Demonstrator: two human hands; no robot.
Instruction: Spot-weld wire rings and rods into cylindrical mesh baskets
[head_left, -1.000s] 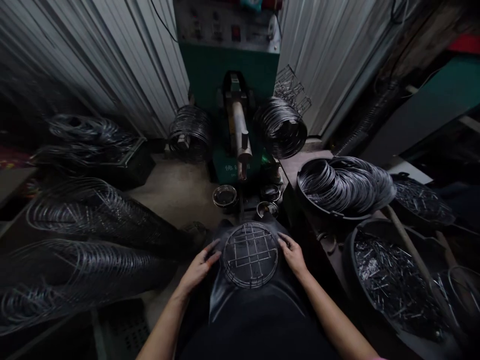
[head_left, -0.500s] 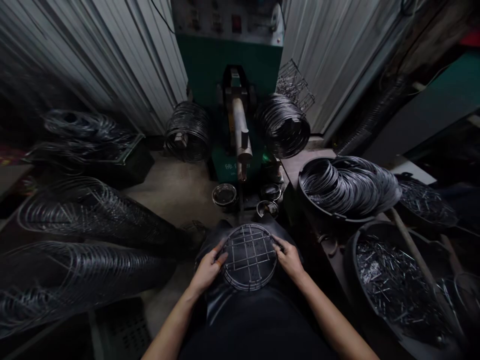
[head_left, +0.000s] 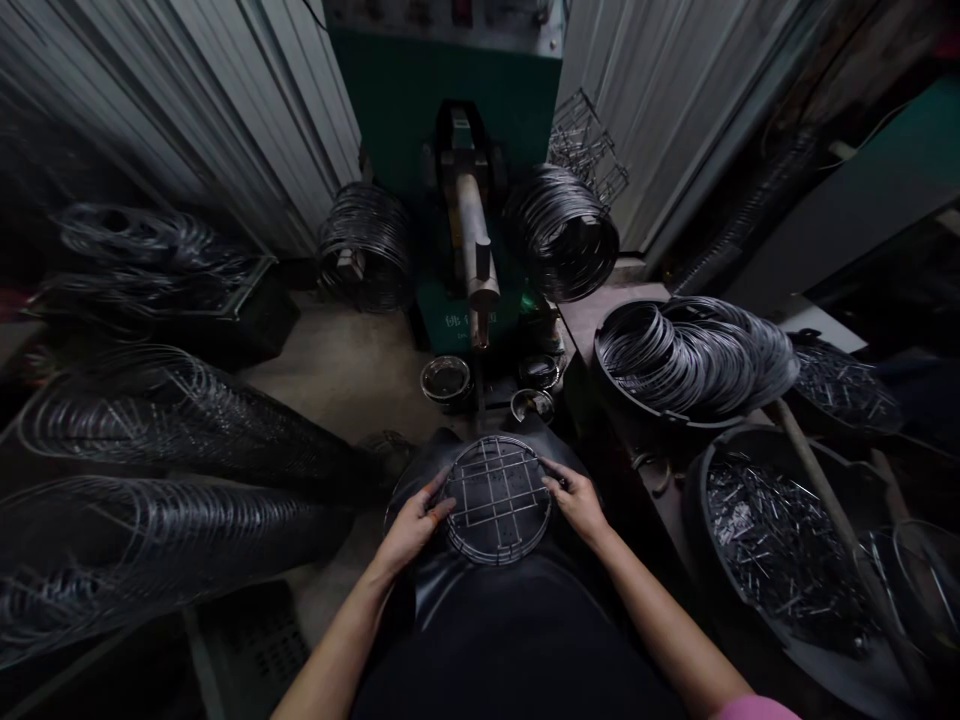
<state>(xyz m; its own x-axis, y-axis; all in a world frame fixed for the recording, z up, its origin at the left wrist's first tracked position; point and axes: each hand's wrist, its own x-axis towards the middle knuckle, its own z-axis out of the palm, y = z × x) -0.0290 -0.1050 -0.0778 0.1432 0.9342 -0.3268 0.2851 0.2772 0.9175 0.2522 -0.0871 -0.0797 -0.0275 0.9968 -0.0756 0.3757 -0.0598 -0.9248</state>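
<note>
A round wire grid [head_left: 496, 497] lies flat on the person's lap, on a dark apron [head_left: 480, 590], in the lower middle of the view. The left hand [head_left: 411, 527] holds its left rim, with the fingers curled on the edge and the thumb resting on top of the wire. The right hand [head_left: 576, 500] grips the right rim in the same way, fingers closed on the ring. Both hands touch the grid at opposite sides. Straight ahead stands a green machine [head_left: 450, 130] with a metal arm [head_left: 472, 240] that points toward the person. Coils of wire rings [head_left: 561, 232] hang at both sides of it. Three small round tins [head_left: 445, 379] sit on the floor just beyond the grid. At the right, a black tub [head_left: 637, 420] holds many wire rings, and a second tub [head_left: 701, 500] near it holds short metal pieces. At the left, long stacks of rings [head_left: 172, 420] lie on the floor.
</note>
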